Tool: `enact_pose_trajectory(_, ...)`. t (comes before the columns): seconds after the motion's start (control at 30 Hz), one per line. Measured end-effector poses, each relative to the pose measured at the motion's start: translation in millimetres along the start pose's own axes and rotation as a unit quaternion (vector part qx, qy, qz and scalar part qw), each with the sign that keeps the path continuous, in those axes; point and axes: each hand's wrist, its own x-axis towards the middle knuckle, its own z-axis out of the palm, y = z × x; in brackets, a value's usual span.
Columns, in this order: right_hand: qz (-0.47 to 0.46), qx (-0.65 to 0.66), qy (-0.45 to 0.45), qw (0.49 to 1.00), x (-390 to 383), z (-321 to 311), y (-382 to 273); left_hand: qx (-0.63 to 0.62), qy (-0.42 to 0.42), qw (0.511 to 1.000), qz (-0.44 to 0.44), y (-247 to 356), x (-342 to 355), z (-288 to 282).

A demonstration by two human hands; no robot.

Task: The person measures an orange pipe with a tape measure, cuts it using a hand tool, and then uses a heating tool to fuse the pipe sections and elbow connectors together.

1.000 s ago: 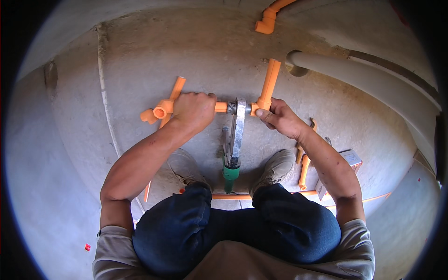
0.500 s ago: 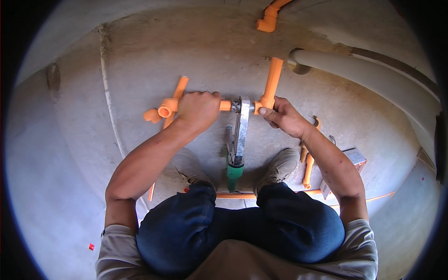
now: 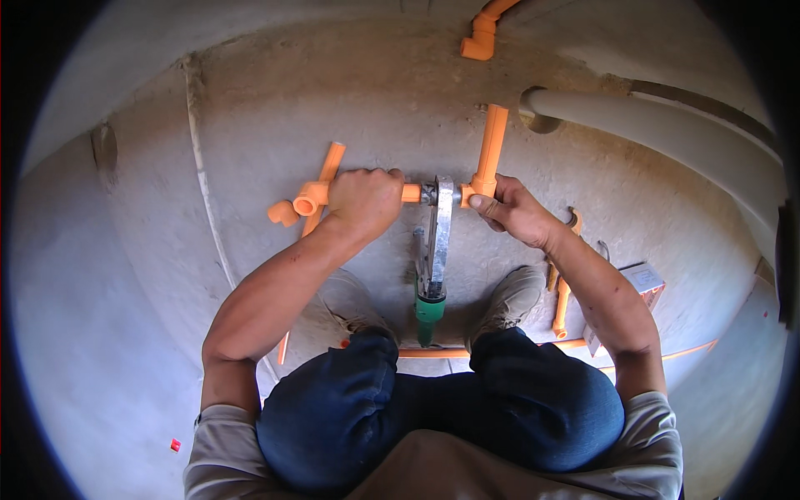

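Tool: A heating tool (image 3: 441,242), or so it appeared, stood between the boots (image 3: 518,293), its green handle low and its metal plate raised; neither hand gripped it.
Pipe: The orange pipe (image 3: 411,193) met the plate's left-side head, held above the floor (image 3: 250,108).
Tee: The orange tee (image 3: 483,185) sat against the right-side head, one long arm pointing away from the worker. Its depth on the head could not be told.
Steady hold: Good work here seemed to call for both parts square to the plate, pressed evenly from each side, without twisting, and with knuckles clear of metal that was probably hot.
Left hand: The left hand (image 3: 367,202) was wrapped around the pipe, fingers curled in a fist and knuckles up, just beside a side fitting (image 3: 310,197).
Right hand: The right hand (image 3: 521,218) pinched the tee, thumb on the near side, fingers mostly hidden behind.
Arms: Both elbows were bent and flared outside the knees, forearms angled inward to the tool.
Floor: A box (image 3: 648,283) lay toward the floor's right edge, partly behind the right forearm; a long orange pipe (image 3: 433,353) ran by the boots.
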Motion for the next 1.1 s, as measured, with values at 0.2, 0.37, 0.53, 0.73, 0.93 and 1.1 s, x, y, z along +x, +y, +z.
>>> enact_pose_trajectory(0.2,0.003,-0.002,0.004,1.0,-2,1,-2,-0.009,-0.013,1.0,0.0,1,2,-2)
enact_pose_trajectory(0.37,-0.006,0.009,-0.006,1.0,-3,2,-6,-0.008,-0.018,1.0,0.012,2,0,-6)
enact_pose_trajectory(0.53,-0.007,-0.007,-0.004,1.0,-2,1,-4,-0.008,-0.001,1.0,0.004,-1,1,0)
enact_pose_trajectory(0.73,0.013,-0.043,0.001,0.999,-5,-5,-8,-0.013,-0.043,0.999,0.028,0,0,-19)
enact_pose_trajectory(0.93,0.004,-0.096,0.008,0.995,-6,-6,-17,-0.046,-0.159,0.986,0.013,-11,6,-33)
enact_pose_trajectory(1.1,-0.034,-0.071,0.015,0.997,0,-12,-9,-0.046,-0.221,0.974,-0.024,-3,15,-47)
